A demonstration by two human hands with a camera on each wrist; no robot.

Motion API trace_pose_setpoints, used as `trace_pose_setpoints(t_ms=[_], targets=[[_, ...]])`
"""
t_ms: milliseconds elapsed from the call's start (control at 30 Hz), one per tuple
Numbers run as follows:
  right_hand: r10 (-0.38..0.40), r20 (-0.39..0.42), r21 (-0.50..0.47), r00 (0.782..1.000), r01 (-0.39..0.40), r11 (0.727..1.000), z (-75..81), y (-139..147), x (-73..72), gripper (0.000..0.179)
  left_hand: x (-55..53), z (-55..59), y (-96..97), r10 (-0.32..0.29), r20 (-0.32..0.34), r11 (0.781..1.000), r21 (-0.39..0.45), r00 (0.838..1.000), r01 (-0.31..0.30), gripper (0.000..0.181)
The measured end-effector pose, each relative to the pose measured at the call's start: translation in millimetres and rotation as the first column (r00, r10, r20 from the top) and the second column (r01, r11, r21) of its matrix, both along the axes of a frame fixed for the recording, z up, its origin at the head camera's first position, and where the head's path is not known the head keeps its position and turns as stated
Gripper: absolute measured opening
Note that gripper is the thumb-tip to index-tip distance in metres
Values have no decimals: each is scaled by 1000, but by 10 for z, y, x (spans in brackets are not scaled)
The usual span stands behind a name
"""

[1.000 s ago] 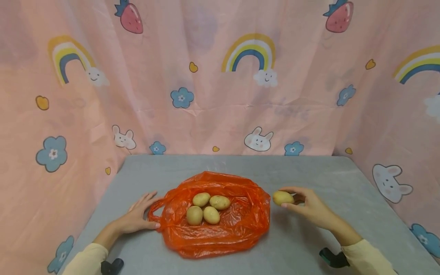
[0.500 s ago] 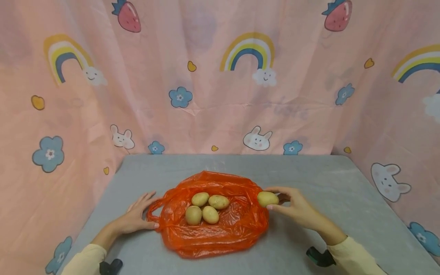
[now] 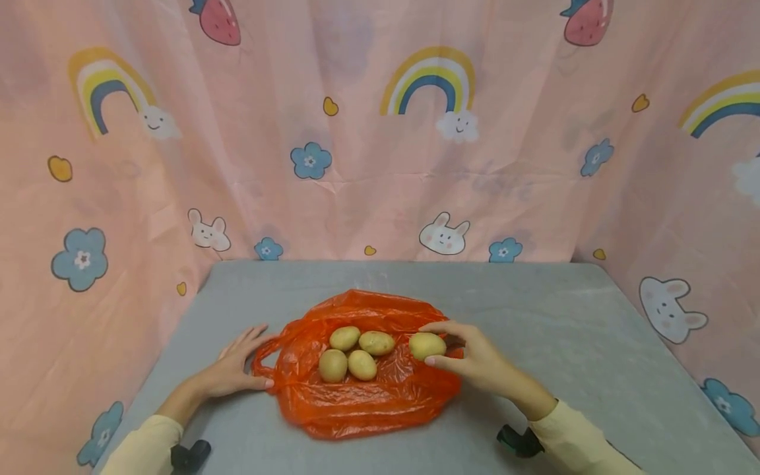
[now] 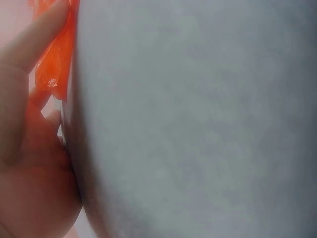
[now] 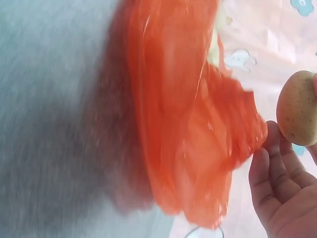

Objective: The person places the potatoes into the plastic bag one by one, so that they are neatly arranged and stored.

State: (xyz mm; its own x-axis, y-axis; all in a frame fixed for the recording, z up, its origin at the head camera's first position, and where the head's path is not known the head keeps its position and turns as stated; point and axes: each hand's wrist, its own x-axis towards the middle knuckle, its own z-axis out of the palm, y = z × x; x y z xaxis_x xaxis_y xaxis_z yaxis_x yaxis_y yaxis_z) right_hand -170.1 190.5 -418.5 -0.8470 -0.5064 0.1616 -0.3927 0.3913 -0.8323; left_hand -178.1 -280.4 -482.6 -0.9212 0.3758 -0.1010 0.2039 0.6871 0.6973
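An orange plastic bag (image 3: 368,412) lies spread on the table, its mouth facing up. Several potatoes (image 3: 362,365) sit clustered inside it, left of the middle. My right hand (image 3: 475,359) pinches another potato (image 3: 427,346) between thumb and fingers, above the right part of the bag; in the right wrist view this potato (image 5: 298,109) is held clear of the bag's edge. At the bag's left handle loop, my left hand (image 3: 228,369) rests on the table with fingers spread and thumb touching the handle. The left wrist view catches the thumb against the orange plastic (image 4: 57,64).
The grey table (image 3: 564,316) extends around the bag on every side. A pink printed curtain (image 3: 368,204) hangs behind the table and along both sides. Dark wrist straps (image 3: 519,441) show at both sleeves.
My right hand has carried its potato leftward, from beside the bag to above its right part. The left hand and the potatoes in the bag have stayed put.
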Motion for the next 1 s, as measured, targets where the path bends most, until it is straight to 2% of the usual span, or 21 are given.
trace_pose_setpoints(t_ms=[233,400,633,833,1000], targets=[[29,-3,3,1000,-29,1000,-51,-162,14,42,-7,0,8,6,14,1000,-10,1000,-6,89],[38,39,-33,998,-37,999,-81,-265,33,42,0,2,8,8,21,1000,-9,1000,-7,89],[-5,73,-4,997,5,1000,-145,-384,68,42,13,27,20,6,11,1000,-5,1000,-6,88],[-18,133,18,991,15,1000,-240,-427,47,41,4,-4,7,11,19,1000,-10,1000,-11,88],[-58,124,82,991,48,996,-312,-477,3,40,-12,-16,-4,12,8,1000,-13,1000,-12,88]])
